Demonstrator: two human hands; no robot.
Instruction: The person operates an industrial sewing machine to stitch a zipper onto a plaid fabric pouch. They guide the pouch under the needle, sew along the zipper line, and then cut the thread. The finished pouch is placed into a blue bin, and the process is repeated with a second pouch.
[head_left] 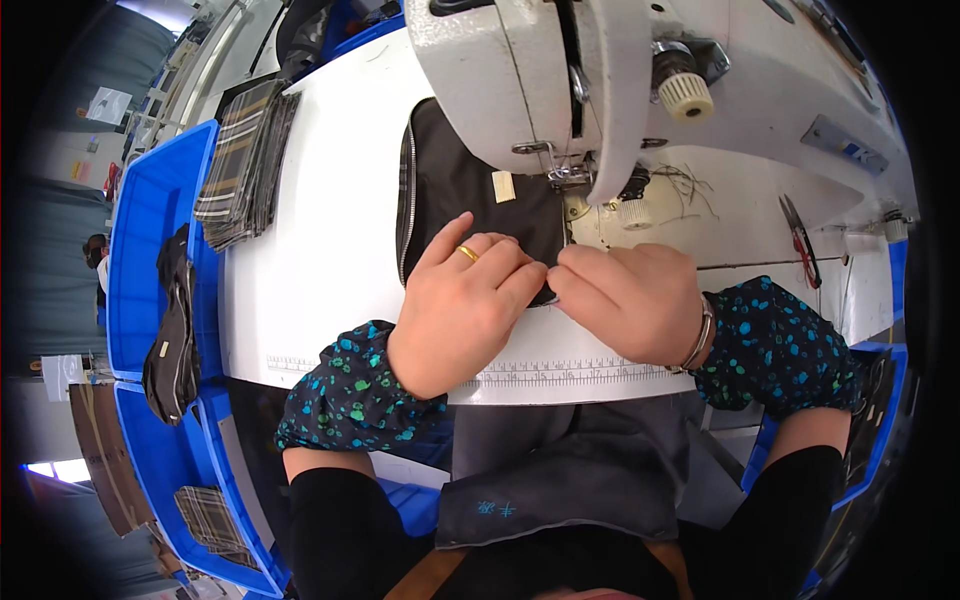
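Your left hand [460, 305] and right hand [635, 300] meet with fingers pinched narrow on the near right corner of the dark cloth piece [450, 185], which lies on the white table [330, 240] under and beyond your left fingers. A pale tag [503, 186] sits just past the grip. Beyond that stands the sewing machine [500, 85]; right of the grip lie scissors [803, 245]; nearer you runs a ruler strip [570, 376]; well left, a plaid cloth stack [245, 165].

The cloth [445, 180] is nearly black. The sleeve covers [350, 395] are dark with blue and green spots. The worktop [325, 200] is white, the bins [150, 215] blue.
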